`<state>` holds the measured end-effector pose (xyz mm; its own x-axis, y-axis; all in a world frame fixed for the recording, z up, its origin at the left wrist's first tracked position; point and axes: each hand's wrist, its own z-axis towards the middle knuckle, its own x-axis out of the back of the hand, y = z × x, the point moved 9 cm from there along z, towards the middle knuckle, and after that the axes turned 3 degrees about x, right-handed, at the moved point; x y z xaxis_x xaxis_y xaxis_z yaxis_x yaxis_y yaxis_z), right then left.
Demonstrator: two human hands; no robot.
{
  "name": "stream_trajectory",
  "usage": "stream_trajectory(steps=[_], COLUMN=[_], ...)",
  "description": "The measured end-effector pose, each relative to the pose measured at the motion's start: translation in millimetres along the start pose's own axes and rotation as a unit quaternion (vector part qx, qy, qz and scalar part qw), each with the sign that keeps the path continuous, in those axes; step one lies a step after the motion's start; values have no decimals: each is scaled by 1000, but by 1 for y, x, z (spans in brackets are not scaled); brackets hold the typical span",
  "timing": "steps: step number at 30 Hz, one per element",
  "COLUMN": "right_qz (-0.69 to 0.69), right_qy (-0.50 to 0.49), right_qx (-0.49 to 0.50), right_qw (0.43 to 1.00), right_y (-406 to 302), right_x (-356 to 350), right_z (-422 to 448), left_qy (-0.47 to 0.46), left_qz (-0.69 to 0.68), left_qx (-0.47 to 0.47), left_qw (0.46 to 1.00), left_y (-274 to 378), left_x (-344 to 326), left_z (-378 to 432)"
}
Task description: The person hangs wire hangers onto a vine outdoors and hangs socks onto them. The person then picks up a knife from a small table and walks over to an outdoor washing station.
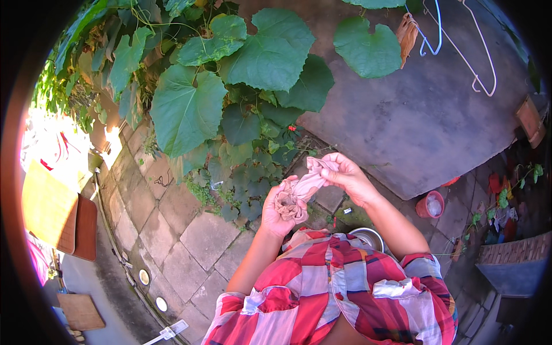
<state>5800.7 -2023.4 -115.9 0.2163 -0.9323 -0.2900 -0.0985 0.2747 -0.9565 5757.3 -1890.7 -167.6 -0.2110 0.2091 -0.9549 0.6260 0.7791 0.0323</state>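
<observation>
A crumpled pinkish-beige cloth [307, 183] is stretched between my two hands in front of my checked shirt. My left hand [278, 215] cups its bunched, wrinkled lower part. With thumb and fingers, my right hand [345, 174] pinches the smoother upper end. The folds hide what kind of garment or cloth it is. Part of a metal basin [367, 236] shows below my right forearm, mostly covered by the shirt.
Large-leaved vines [258, 51] hang ahead and to the left. Blue [437, 30] and white hangers [483, 56] hang at upper right. A concrete slab [409, 120] lies beyond my right hand, with a pink bucket [430, 204] by its edge. Paving tiles [209, 235] cover the ground.
</observation>
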Motion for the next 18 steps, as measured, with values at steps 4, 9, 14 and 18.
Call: stream_trajectory(steps=[4, 9, 14, 18], right_qz=[-27, -53, -62, -20], right_qy=[18, 76, 53, 56], right_qx=[65, 125, 154, 222], right_qw=[997, 988, 985, 973], right_y=[-11, -43, -69, -103], right_x=[1, 17, 7, -2], right_z=[0, 1, -4, -20], left_qy=[12, 4, 54, 31], left_qz=[28, -30, -50, -73], left_qx=[17, 16, -27, 13], left_qw=[999, 999, 997, 997], left_y=[-8, -4, 9, 3], left_x=[6, 24, 36, 28], left_z=[0, 2, 4, 6])
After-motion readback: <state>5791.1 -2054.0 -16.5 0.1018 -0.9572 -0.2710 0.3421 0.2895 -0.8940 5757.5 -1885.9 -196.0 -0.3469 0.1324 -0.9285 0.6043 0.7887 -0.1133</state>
